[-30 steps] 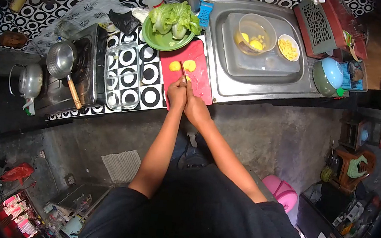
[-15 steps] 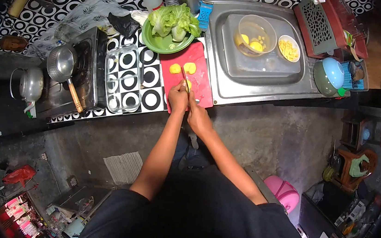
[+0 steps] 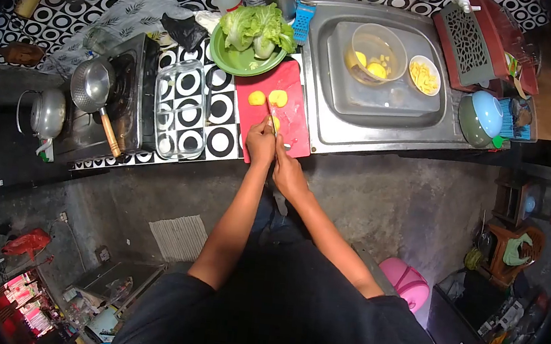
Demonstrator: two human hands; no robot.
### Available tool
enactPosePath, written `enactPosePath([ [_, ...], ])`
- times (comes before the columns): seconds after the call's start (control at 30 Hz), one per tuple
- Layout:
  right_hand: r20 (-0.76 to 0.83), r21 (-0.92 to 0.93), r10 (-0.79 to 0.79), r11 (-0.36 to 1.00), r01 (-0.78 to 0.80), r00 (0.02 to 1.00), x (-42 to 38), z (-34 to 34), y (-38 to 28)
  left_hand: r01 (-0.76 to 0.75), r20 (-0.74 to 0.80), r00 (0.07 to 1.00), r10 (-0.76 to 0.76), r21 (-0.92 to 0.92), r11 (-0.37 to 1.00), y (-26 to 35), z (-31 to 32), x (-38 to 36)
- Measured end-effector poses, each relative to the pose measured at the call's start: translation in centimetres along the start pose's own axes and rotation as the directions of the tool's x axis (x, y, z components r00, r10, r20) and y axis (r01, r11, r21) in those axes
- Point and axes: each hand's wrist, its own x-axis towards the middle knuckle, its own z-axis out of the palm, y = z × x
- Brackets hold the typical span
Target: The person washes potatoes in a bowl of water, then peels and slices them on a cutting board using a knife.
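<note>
A red cutting board [image 3: 293, 130] lies on the black-and-white patterned counter, left of the sink. Two yellow vegetable halves [image 3: 257, 98] rest at its far end. My left hand [image 3: 261, 145] is at the board's near edge, fingers pressed on a small yellow piece [image 3: 275, 124]. My right hand [image 3: 289, 172] sits just behind and to the right of it, closed on a knife [image 3: 270, 113] whose blade points away from me, beside that piece. Both hands nearly touch.
A green plate [image 3: 228, 61] of lettuce [image 3: 260, 26] stands behind the board, with a glass dish [image 3: 181, 108] to the left. A saucepan [image 3: 90, 85] and a kettle [image 3: 48, 113] sit on the stove. The sink [image 3: 374, 125] holds a clear bowl [image 3: 375, 51] and a white bowl [image 3: 425, 75] of yellow pieces.
Both hands have drawn slightly back towards the board's near edge and the knife with them. The two yellow halves have stayed put.
</note>
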Motion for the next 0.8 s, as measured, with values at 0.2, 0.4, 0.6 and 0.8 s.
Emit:
enactPosePath([
  [0.2, -0.007, 0.030, -0.040, 0.999, 0.040, 0.999, 1.3, -0.5, -0.2, 0.008, 0.015, 1.000, -0.008, -0.053, 0.999, -0.3, 0.1, 0.2],
  [0.4, -0.045, 0.059, -0.045, 0.997, 0.048, 0.998, -0.8, 1.1, 1.9, -0.030, -0.029, 0.999, 0.029, -0.040, 0.999, -0.1, 0.2, -0.1],
  [0.6, 0.034, 0.062, 0.034, 0.997, -0.036, 0.999, 0.6, -0.2, -0.2, 0.048, 0.014, 0.999, -0.047, -0.087, 0.995, -0.4, 0.0, 0.3],
  [0.8, -0.009, 0.108, 0.003, 0.994, -0.002, 1.000, -0.8, 0.5, 1.2, -0.021, 0.000, 1.000, 0.021, -0.032, 0.999, 0.7, -0.3, -0.7],
])
